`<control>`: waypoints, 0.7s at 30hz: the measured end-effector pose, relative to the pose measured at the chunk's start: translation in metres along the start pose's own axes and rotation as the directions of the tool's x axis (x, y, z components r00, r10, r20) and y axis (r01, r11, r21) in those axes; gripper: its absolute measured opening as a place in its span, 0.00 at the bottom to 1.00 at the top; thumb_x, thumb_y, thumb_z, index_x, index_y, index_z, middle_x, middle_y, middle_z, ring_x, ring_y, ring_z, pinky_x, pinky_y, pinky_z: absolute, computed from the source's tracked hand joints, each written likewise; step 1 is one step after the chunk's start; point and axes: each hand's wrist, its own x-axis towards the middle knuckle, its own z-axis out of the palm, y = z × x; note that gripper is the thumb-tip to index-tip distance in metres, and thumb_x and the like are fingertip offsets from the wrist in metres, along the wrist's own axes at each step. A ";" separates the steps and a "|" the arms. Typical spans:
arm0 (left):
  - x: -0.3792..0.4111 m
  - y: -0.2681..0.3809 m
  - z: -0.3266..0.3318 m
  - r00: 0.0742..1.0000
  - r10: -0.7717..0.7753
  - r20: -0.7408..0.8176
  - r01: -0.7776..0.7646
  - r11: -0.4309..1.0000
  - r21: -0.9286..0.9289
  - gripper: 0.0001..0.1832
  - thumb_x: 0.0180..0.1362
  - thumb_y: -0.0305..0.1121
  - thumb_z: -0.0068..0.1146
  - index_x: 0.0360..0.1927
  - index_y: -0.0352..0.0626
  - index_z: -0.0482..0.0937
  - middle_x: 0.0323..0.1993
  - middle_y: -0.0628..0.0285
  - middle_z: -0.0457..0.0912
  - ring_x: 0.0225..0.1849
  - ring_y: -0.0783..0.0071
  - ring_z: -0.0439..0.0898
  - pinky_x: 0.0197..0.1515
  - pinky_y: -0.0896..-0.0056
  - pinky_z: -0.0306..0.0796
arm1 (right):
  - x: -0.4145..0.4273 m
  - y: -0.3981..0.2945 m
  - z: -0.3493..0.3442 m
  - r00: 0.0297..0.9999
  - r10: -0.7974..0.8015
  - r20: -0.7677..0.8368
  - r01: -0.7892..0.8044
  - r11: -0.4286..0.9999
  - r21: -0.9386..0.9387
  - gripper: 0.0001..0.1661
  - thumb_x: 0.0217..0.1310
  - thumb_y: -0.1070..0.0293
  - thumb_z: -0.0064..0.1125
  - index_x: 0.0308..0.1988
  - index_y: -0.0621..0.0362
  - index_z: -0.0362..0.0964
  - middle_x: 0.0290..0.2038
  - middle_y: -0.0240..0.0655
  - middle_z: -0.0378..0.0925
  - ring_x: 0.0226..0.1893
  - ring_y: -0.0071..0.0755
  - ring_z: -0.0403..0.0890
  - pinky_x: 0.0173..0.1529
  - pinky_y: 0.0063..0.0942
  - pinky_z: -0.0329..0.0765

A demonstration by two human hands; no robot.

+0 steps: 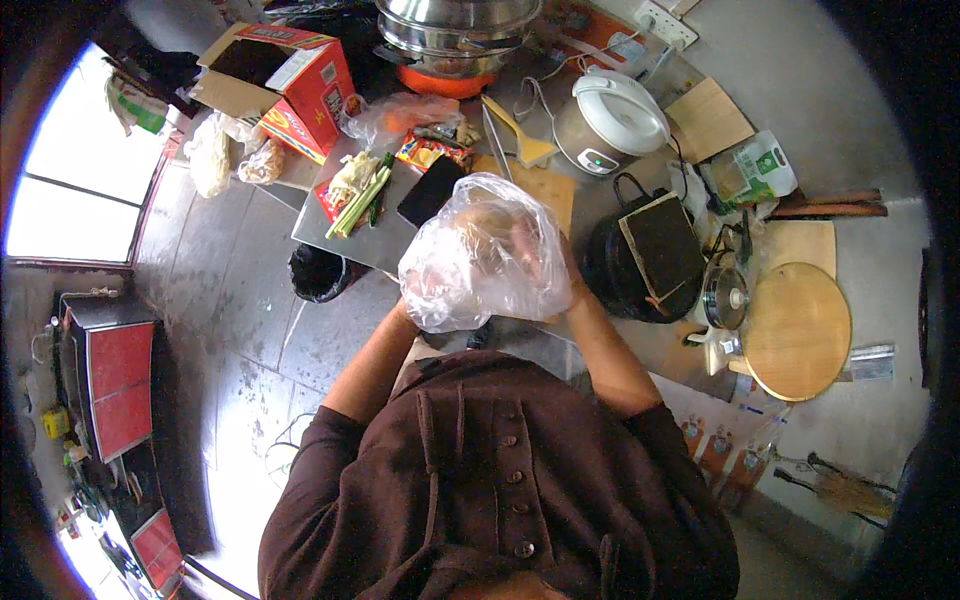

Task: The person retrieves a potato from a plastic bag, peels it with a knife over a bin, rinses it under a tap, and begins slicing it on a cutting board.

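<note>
A clear, crumpled plastic bag (484, 277) is held up in front of me between both hands. Through its film shows a rounded, brownish thing (484, 225), too blurred to name. My left hand (418, 289) grips the bag's left side, mostly covered by folds. On the other side, the fingers of my right hand (531, 244) appear through the plastic; whether they are inside or behind it I cannot tell. Under and beyond the bag lies a wooden cutting board (559, 196), with a knife (495, 142) at its far edge. A dark flat object (431, 191) rests just left of the board.
Green stalks and pale leaves (360, 187) lie on the metal table (311, 225). A red carton (315, 97), steamer pot (457, 37), yellow spatula (521, 135) and rice cooker (615, 124) stand farther back. Right are a black pot (615, 262) and round wooden board (799, 330); a lined bin (319, 274) stands below left.
</note>
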 end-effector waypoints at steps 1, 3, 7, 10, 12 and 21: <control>0.001 0.005 0.000 1.000 0.001 -0.010 -0.001 1.000 0.012 0.31 0.50 0.39 0.62 0.58 0.44 0.68 0.56 0.60 0.71 0.58 0.63 0.67 0.64 0.62 0.57 | -0.003 -0.002 0.000 0.999 -0.026 -0.037 0.018 0.981 -0.191 0.42 0.58 0.58 0.57 0.63 0.62 0.45 0.53 0.41 0.68 0.48 0.39 0.74 0.52 0.32 0.72; 0.007 0.017 -0.002 1.000 -0.008 -0.024 0.008 1.000 0.008 0.32 0.53 0.42 0.59 0.60 0.44 0.65 0.57 0.57 0.69 0.60 0.61 0.64 0.64 0.62 0.54 | -0.012 -0.003 0.018 0.981 -0.085 -0.177 0.024 0.946 -0.323 0.53 0.51 0.56 0.64 0.65 0.62 0.37 0.48 0.52 0.72 0.45 0.46 0.77 0.50 0.35 0.73; -0.028 -0.052 0.051 1.000 0.023 -0.013 -0.022 0.997 0.074 0.29 0.55 0.42 0.58 0.58 0.45 0.67 0.57 0.60 0.69 0.60 0.62 0.65 0.64 0.60 0.54 | -0.009 -0.001 0.033 0.980 -0.134 -0.147 0.047 0.876 -0.481 0.67 0.43 0.54 0.70 0.65 0.66 0.27 0.46 0.58 0.72 0.42 0.54 0.78 0.48 0.37 0.74; -0.057 -0.059 0.047 0.995 -0.101 0.022 0.103 0.954 -0.282 0.28 0.55 0.41 0.58 0.58 0.43 0.67 0.55 0.58 0.70 0.57 0.64 0.67 0.60 0.64 0.60 | -0.009 -0.006 0.044 0.985 -0.090 -0.148 -0.009 0.829 -0.560 0.65 0.44 0.55 0.69 0.65 0.66 0.28 0.49 0.57 0.70 0.46 0.55 0.75 0.50 0.37 0.73; -0.072 -0.056 0.042 0.983 -0.171 0.064 0.180 0.849 -0.497 0.27 0.55 0.40 0.58 0.57 0.42 0.68 0.54 0.57 0.71 0.54 0.66 0.69 0.57 0.66 0.63 | -0.002 0.004 0.054 0.993 -0.068 -0.099 -0.013 0.755 -0.656 0.65 0.45 0.52 0.68 0.65 0.65 0.29 0.49 0.55 0.69 0.48 0.54 0.74 0.51 0.36 0.72; -0.103 -0.072 0.057 0.916 -0.382 0.122 0.297 0.441 -0.847 0.23 0.57 0.36 0.53 0.56 0.42 0.68 0.46 0.59 0.75 0.43 0.68 0.74 0.43 0.70 0.70 | -0.014 -0.014 0.162 0.905 -0.180 0.384 0.350 0.830 -0.434 0.49 0.55 0.66 0.52 0.66 0.63 0.29 0.38 0.54 0.73 0.36 0.54 0.77 0.43 0.45 0.73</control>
